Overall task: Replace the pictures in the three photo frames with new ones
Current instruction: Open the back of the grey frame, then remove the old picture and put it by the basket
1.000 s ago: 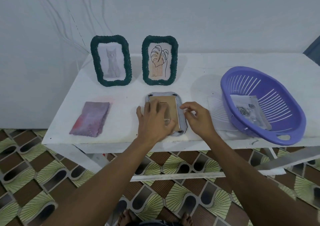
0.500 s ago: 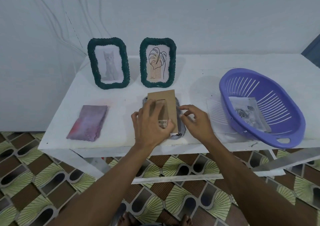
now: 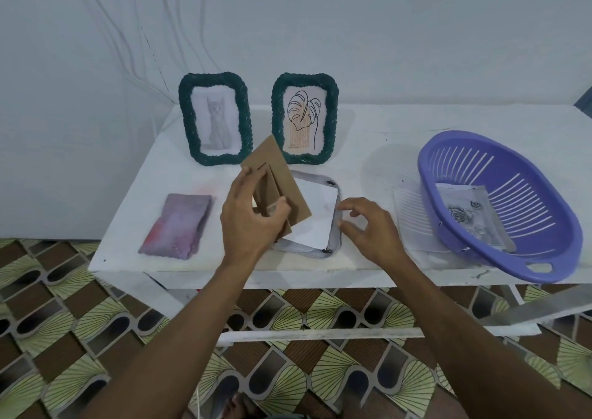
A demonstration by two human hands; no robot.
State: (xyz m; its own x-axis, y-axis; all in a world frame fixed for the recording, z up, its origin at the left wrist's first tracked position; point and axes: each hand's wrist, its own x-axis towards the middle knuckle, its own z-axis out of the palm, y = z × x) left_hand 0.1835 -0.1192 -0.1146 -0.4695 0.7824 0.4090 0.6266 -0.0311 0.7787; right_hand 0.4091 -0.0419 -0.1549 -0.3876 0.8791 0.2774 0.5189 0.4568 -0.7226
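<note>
Two green braided frames stand at the back of the white table: one with a cat picture (image 3: 215, 127), one with a leaf drawing (image 3: 304, 118). A third frame (image 3: 323, 248) lies face down near the front edge. My left hand (image 3: 250, 216) grips its brown cardboard backing (image 3: 282, 178), lifted and tilted above the frame. A white sheet (image 3: 315, 216), the picture's back, lies exposed in the frame. My right hand (image 3: 368, 226) hovers at the frame's right edge, fingers apart, fingertips near the sheet's edge.
A purple slotted basket (image 3: 544, 226) at the right holds printed pictures (image 3: 471, 220). A pink-purple cloth (image 3: 177, 223) lies at the left front. The table (image 3: 378, 130) stands against a white wall, with patterned floor tiles below.
My left hand has lifted the cardboard backing off the face-down frame and tilted it leftward, uncovering the white sheet. My right hand let go of the frame edge and opened.
</note>
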